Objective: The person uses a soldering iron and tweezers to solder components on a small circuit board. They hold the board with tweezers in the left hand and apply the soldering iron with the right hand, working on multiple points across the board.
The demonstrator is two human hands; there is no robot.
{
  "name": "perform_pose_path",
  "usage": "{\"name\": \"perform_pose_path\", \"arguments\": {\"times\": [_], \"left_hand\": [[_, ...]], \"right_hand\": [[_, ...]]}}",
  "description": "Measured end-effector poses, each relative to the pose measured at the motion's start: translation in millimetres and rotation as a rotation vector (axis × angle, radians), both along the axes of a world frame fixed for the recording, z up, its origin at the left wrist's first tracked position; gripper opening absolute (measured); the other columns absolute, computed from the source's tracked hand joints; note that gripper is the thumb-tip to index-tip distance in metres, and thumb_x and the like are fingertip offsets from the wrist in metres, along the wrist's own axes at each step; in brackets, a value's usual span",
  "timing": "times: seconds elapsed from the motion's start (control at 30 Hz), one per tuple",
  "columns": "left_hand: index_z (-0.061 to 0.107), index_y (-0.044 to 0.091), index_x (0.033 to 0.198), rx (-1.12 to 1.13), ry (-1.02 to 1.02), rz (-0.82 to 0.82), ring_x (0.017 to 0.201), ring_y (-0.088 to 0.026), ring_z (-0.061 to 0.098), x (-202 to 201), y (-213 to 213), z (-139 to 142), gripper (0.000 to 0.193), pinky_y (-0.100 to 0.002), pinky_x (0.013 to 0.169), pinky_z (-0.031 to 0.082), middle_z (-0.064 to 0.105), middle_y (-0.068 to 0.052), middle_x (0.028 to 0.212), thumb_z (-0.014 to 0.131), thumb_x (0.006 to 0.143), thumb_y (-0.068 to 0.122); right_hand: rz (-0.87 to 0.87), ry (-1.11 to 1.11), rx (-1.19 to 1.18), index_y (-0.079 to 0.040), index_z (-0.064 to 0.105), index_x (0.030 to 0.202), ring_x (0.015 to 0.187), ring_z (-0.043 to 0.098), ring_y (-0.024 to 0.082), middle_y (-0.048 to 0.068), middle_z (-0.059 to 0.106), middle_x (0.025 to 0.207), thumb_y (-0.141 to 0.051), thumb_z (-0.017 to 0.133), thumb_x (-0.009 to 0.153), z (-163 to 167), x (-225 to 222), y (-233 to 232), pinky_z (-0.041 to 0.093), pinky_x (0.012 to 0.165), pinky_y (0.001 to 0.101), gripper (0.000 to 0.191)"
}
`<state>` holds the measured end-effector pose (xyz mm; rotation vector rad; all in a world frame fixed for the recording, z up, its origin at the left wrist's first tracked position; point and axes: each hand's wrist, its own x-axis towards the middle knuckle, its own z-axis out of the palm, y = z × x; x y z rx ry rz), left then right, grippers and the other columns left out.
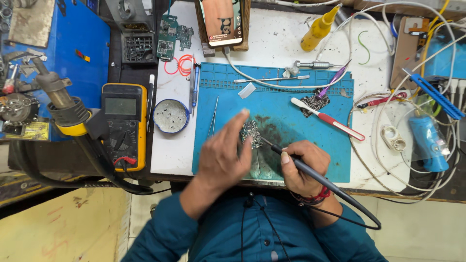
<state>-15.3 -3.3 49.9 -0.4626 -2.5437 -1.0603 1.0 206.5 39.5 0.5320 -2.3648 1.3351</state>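
Board: small dark circuit board lies flat near the middle of the blue mat, just ahead of both hands, between them.
Iron: soldering iron runs on a slant from lower right up to upper left; its thin tip meets the board's right edge.
Right hand: right hand has its fingers closed round the iron like a pen, to the right of the board and slightly nearer the body.
Left hand: left hand is blurred, fingers loosely spread and holding nothing I can make out; fingertips reach the board's left side, touching or just over it, cannot tell which.
Nearer hand: the left one, by its fingertips; the right reaches only through the iron.
Surface: mat on a white bench, scorched dark just below the board.
Room: tweezers just left of the board; toothbrush and second board to the upper right; round tin, multimeter and hot-air gun to the left; cables crowd the right.
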Motion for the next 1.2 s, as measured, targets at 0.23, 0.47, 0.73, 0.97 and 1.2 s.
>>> {"name": "perform_pose_path", "arguments": {"times": [0.23, 0.47, 0.73, 0.97, 1.2], "left_hand": [[0.036, -0.004, 0.158, -0.568, 0.138, 0.166, 0.152, -0.04, 0.029, -130.0, -17.3, 13.5, 0.067, -0.066, 0.123, 0.01, 0.036, -0.02, 0.164, 0.063, 0.105, 0.025], [0.032, -0.003, 0.157, -0.379, 0.217, 0.17, 0.154, -0.042, 0.034, -133.6, -41.1, 25.3, 0.063, -0.063, 0.128, 0.008, 0.041, -0.024, 0.163, 0.062, 0.108, 0.022], [0.05, 0.001, 0.141, -0.201, -0.053, -0.168, 0.135, -0.036, 0.054, -12.1, -13.1, 2.0, 0.072, -0.063, 0.123, 0.011, 0.06, -0.018, 0.138, 0.067, 0.072, 0.014], [0.052, 0.002, 0.139, -0.216, -0.071, -0.076, 0.127, -0.03, 0.056, 13.1, -1.0, -11.8, 0.063, -0.067, 0.123, 0.005, 0.064, -0.01, 0.128, 0.075, 0.088, 0.031], [0.05, 0.001, 0.145, -0.214, -0.041, -0.053, 0.13, -0.03, 0.055, 13.1, 1.3, -18.4, 0.065, -0.064, 0.123, 0.008, 0.066, -0.012, 0.135, 0.071, 0.09, 0.028]], "right_hand": [[-0.017, 0.014, -0.002, -0.002, 0.065, 0.089, 0.065, 0.064, 0.022, 0.01, 0.068, 0.081, -0.006, 0.07, 0.09, -1.4, 0.9, -2.4, 0.048, 0.061, 0.0316, 0.007], [-0.092, -0.006, -0.039, 0.0, 0.067, 0.099, 0.064, 0.063, 0.021, 0.011, 0.069, 0.082, -0.01, 0.069, 0.093, -6.3, 6.0, 2.4, 0.048, 0.061, 0.031, 0.012], [-0.101, -0.075, -0.14, 0.001, 0.061, 0.123, 0.081, 0.072, 0.017, 0.015, 0.076, 0.104, -0.019, 0.067, 0.104, -20.2, 1.7, 0.7, 0.056, 0.072, 0.0272, 0.028], [-0.151, -0.035, -0.1, 0.0, 0.062, 0.116, 0.086, 0.076, 0.018, 0.013, 0.076, 0.096, -0.02, 0.072, 0.103, -24.0, 4.6, 0.6, 0.058, 0.076, 0.0274, 0.025], [-0.086, -0.123, -0.118, 0.001, 0.065, 0.106, 0.069, 0.069, 0.014, 0.009, 0.072, 0.082, -0.018, 0.068, 0.101, -21.4, 5.1, 5.2, 0.052, 0.063, 0.0255, 0.02]]}}
